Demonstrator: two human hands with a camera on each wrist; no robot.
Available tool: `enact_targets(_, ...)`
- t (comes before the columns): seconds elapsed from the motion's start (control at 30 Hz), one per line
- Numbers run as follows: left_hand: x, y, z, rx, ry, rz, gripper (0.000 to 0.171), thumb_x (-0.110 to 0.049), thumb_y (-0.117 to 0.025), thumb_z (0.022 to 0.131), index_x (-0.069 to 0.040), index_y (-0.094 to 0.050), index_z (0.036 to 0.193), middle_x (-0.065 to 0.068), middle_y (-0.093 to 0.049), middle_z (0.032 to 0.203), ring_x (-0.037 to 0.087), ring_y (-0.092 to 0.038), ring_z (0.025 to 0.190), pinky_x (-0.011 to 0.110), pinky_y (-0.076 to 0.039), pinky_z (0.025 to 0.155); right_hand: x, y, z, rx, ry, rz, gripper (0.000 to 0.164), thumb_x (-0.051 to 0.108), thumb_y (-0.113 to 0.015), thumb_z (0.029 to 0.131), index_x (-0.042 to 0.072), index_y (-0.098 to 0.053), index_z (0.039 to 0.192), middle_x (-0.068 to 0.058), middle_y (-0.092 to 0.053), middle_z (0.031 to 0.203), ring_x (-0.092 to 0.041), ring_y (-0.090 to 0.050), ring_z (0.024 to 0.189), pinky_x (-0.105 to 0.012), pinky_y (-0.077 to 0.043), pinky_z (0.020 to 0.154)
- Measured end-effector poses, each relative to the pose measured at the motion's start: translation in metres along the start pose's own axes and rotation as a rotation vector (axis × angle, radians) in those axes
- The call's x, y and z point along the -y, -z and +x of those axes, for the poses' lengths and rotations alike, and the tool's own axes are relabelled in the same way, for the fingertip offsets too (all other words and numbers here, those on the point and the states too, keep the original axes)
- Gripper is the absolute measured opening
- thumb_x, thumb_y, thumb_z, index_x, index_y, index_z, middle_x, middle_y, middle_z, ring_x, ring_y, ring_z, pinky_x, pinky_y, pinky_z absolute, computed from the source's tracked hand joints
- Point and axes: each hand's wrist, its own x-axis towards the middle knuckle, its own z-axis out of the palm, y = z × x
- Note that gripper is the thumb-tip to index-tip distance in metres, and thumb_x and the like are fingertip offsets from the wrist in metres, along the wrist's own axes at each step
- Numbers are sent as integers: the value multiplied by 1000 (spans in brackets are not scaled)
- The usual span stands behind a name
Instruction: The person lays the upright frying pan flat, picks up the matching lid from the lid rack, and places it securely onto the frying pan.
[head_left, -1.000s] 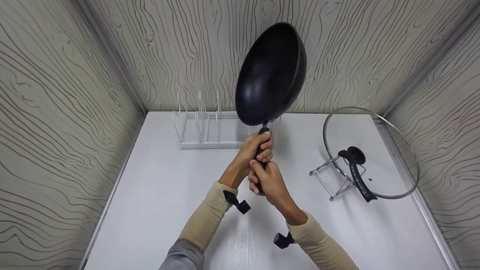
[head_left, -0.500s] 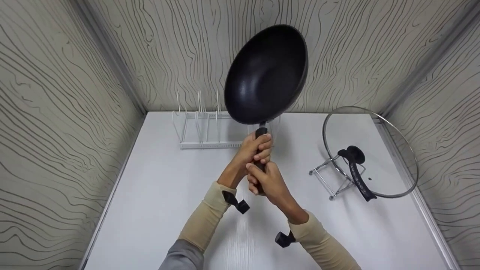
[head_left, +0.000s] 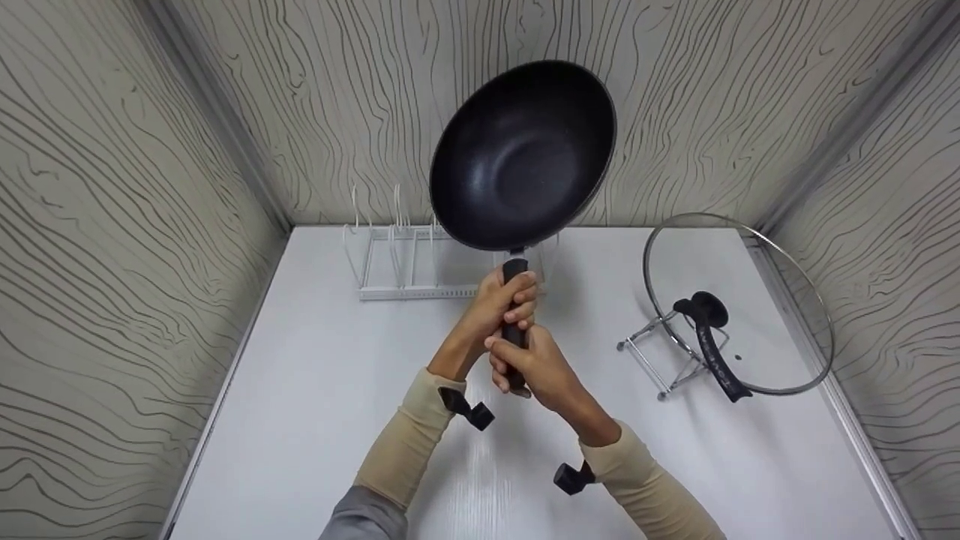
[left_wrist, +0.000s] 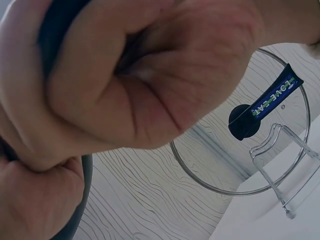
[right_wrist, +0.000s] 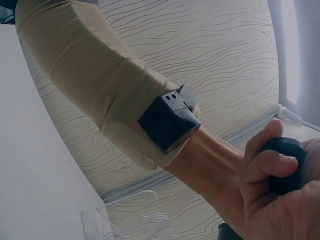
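A black wok (head_left: 525, 150) is held up by its long handle (head_left: 516, 270) above the table, its hollow inside turned toward the head camera. My left hand (head_left: 495, 300) grips the upper part of the handle, close to the bowl. Just below it, my right hand (head_left: 536, 364) wraps round the lower part, thumb lying across the front. In the left wrist view curled fingers (left_wrist: 85, 80) fill the upper left and cover most of the handle. Fingers also curl round the dark handle end (right_wrist: 287, 162) in the right wrist view.
A white wire rack (head_left: 405, 262) stands at the table's back edge, partly hidden behind the wok. At right, a glass lid (head_left: 780, 322) with a black handle (head_left: 716, 349) leans upright on a small metal stand (head_left: 652, 360). Patterned walls enclose the white table (head_left: 315, 420).
The wok has turned about its handle, so more of its inside faces the head camera, and its bowl has come slightly left and down. Both hands keep their grip.
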Motion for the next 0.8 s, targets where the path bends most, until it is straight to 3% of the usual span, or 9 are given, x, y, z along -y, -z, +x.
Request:
enact_targets(0.2, -2, 2, -5, -15, -3, 24, 12, -9, -49, 109, -13, -40, 101, -11, -44, 68, -2, -44, 46, 16, -46, 48, -3, 3, 1, 80, 3, -14, 31, 15, -58, 108, 4, -56, 78, -1, -60, 63, -13, -58, 50, -22, -42, 40)
enact_targets(0.33, -3, 5, -8, -18, -4, 63, 13, -8, -48, 109, -11, -42, 97, -10, -44, 67, -2, -44, 46, 16, -46, 48, -5, 5, 2, 130, 4, 5, 28, 14, -57, 108, 3, -60, 83, -2, -65, 69, -13, -65, 56, -22, -47, 42)
enact_targets(0.8, -4, 17, -14, -30, 11, 99, 18, -9, -50, 107, -11, -45, 90, -10, -44, 66, -1, -44, 45, 17, -46, 47, -15, 5, 7, 200, -30, 44, 15, 12, -62, 107, 0, -56, 100, -5, -69, 79, -13, -71, 65, -25, -56, 50)
